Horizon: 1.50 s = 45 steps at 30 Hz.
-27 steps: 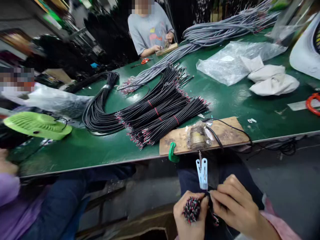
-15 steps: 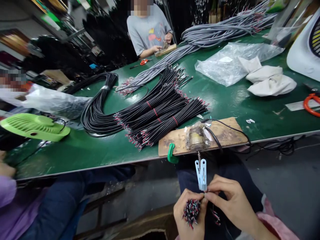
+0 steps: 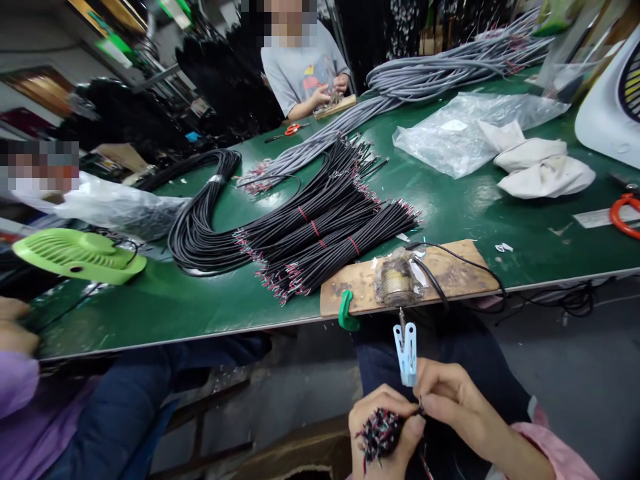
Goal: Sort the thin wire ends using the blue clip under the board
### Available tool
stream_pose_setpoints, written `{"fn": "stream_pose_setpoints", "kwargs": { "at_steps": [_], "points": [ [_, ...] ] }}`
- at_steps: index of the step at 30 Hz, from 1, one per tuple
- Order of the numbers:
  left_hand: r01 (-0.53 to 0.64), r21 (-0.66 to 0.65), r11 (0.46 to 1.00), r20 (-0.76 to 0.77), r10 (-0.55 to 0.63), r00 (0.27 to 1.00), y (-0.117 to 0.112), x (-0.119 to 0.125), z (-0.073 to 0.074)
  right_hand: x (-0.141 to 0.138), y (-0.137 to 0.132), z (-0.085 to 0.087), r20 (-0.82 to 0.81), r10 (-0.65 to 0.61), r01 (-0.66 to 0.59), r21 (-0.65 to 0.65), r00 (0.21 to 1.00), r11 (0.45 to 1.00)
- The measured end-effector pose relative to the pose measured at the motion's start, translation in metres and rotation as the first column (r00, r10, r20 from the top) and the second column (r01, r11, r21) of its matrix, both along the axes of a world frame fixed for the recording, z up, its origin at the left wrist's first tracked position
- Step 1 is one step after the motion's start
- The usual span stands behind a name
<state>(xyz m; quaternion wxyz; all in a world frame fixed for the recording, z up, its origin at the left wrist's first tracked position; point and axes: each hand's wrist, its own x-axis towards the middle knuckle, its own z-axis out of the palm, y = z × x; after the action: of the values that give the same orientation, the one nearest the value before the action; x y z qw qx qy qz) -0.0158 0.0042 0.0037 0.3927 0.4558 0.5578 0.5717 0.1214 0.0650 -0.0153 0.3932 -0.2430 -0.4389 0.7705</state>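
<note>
Head view: low in the frame, the left hand (image 3: 406,441) curls into a fist around a wire bundle (image 3: 378,432), a bristly tuft of thin red, black and white ends poking up out of the palm. The right hand (image 3: 453,405) meets it from the side, thumb and forefinger pinched shut on a single strand at the tuft's edge, the other fingers loosely bent. Just above hangs a pale blue plastic clothespin (image 3: 406,347), under a worn wooden board (image 3: 460,267) at the rim of the smooth green table (image 3: 150,310). Farther back lie black cable bundles (image 3: 325,230) – long and glossy, banded in red.
</note>
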Motion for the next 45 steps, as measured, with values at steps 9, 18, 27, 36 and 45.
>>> {"fn": "stream_pose_setpoints", "kwargs": {
  "at_steps": [9, 18, 27, 36, 45],
  "points": [
    [-0.201, 0.346, 0.916, -0.119, 0.256, 0.959, 0.009, 0.006, 0.01, -0.017, 0.04, 0.029, 0.08, -0.07, 0.079, -0.117, 0.994, 0.99],
    [-0.182, 0.325, 0.928, -0.188, 0.252, 0.949, 0.022, 0.0, 0.015, -0.029, 0.045, 0.04, -0.063, -0.047, 0.029, -0.259, 0.997, 0.965],
    [-0.158, 0.247, 0.956, -0.167, 0.203, 0.965, 0.021, 0.0, 0.019, -0.02, 0.039, 0.025, -0.154, -0.007, -0.043, -0.314, 0.988, 0.948],
    [0.053, 0.069, 0.996, -0.039, -0.05, 0.998, 0.008, -0.01, 0.009, 0.01, 0.021, -0.002, 0.302, -0.068, 0.066, 0.018, 0.951, 0.998],
    [-0.045, -0.323, 0.945, -0.095, 0.015, 0.995, 0.0, 0.004, 0.008, 0.006, 0.008, 0.029, 0.405, -0.122, -0.109, 0.501, 0.906, 0.858]
  ]
}}
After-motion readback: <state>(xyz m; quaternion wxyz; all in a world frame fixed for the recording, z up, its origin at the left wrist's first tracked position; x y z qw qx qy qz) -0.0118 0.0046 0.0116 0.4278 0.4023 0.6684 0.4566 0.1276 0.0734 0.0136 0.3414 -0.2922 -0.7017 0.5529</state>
